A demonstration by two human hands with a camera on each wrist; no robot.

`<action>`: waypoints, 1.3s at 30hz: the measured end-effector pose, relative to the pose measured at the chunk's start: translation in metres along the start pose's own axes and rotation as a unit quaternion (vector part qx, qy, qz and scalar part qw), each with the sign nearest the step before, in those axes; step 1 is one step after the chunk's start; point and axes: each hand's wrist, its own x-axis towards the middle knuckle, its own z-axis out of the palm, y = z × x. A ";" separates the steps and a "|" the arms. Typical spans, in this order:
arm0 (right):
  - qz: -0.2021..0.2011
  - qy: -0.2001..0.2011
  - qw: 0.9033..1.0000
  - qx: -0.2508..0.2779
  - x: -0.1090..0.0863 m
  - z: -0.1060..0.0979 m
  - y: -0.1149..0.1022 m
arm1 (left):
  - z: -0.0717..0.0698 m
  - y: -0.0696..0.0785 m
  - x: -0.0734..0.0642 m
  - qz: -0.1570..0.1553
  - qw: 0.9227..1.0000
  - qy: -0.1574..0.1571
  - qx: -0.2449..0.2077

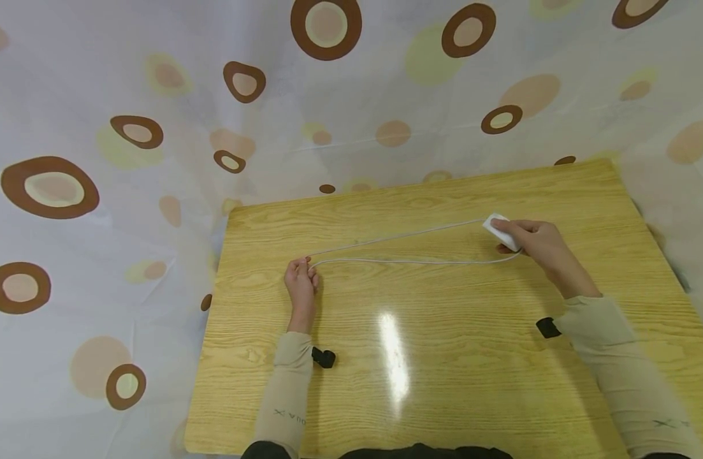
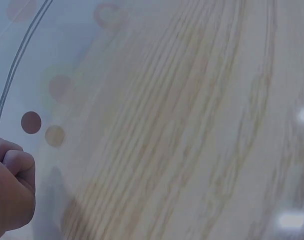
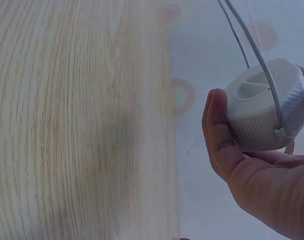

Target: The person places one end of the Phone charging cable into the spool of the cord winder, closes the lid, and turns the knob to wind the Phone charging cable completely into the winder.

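Observation:
A white box-like device (image 1: 502, 232) with a pale cable (image 1: 397, 261) is held in my right hand (image 1: 535, 245), above the right part of the table. In the right wrist view the device (image 3: 259, 117) shows textured sides and a round recess with a bar across it; fingers and thumb curl about it. Two strands of the cable stretch leftward to my left hand (image 1: 301, 284), whose curled fingers pinch them. In the left wrist view the left hand (image 2: 12, 185) is partly cut off, with both cable strands (image 2: 14, 65) rising from it. The cable's end is hidden.
The wooden table (image 1: 431, 357) lies below both hands, with a bright glare streak in its middle. A patterned white curtain (image 1: 351, 95) hangs behind and to the left. A black strap piece (image 1: 324, 358) juts from the left wrist, another (image 1: 549, 327) from the right.

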 end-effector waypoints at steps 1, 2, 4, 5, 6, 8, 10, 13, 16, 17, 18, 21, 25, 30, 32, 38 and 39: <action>0.000 -0.001 1.000 0.002 0.000 0.000 0.000 | 0.000 0.000 -0.001 0.001 1.000 0.001 -0.003; -0.001 -0.003 1.000 0.003 0.001 0.000 0.001 | 0.000 0.001 -0.002 0.002 1.000 -0.001 -0.005; -0.001 -0.002 1.000 0.002 0.002 -0.001 0.002 | -0.001 0.002 -0.002 -0.001 1.000 -0.014 -0.008; -0.002 -0.001 1.000 0.001 0.002 -0.003 0.002 | -0.002 0.003 -0.002 -0.004 1.000 -0.027 -0.008; -0.003 0.000 1.000 0.000 0.003 -0.005 0.003 | -0.003 0.004 -0.001 -0.009 0.999 -0.044 -0.004; -0.010 0.006 1.000 0.010 0.004 -0.011 0.002 | -0.007 0.008 0.001 -0.024 0.995 -0.093 0.024; -0.018 0.013 1.000 0.021 0.003 -0.018 0.000 | -0.013 0.013 0.004 -0.038 0.986 -0.149 0.066; -0.033 0.018 0.998 0.042 0.003 -0.027 -0.005 | -0.020 0.022 0.006 -0.042 0.962 -0.229 0.141; -0.034 0.020 0.998 0.043 0.002 -0.036 -0.010 | -0.026 0.030 0.009 -0.041 0.940 -0.282 0.188; -0.036 0.021 0.998 0.044 0.002 -0.039 -0.011 | -0.027 0.032 0.010 -0.040 0.932 -0.300 0.200; -0.037 0.021 0.998 0.045 0.002 -0.042 -0.011 | -0.028 0.035 0.011 -0.041 0.926 -0.311 0.208; -0.039 0.019 0.998 0.039 0.002 -0.048 -0.012 | -0.030 0.041 0.014 -0.047 0.912 -0.342 0.220; -0.035 0.013 0.998 0.045 0.000 -0.053 -0.013 | -0.032 0.046 0.016 -0.051 0.897 -0.375 0.230; -0.029 0.006 0.998 0.053 0.002 -0.056 -0.012 | -0.036 0.047 0.018 -0.068 0.868 -0.426 0.245; -0.028 0.006 0.999 0.047 0.003 -0.057 -0.012 | -0.037 0.047 0.019 -0.074 0.858 -0.443 0.248; -0.026 0.006 0.999 0.045 0.006 -0.061 -0.012 | -0.038 0.048 0.022 -0.099 0.840 -0.474 0.246; -0.026 0.005 0.999 0.042 0.005 -0.061 -0.012 | -0.038 0.047 0.022 -0.104 0.838 -0.476 0.246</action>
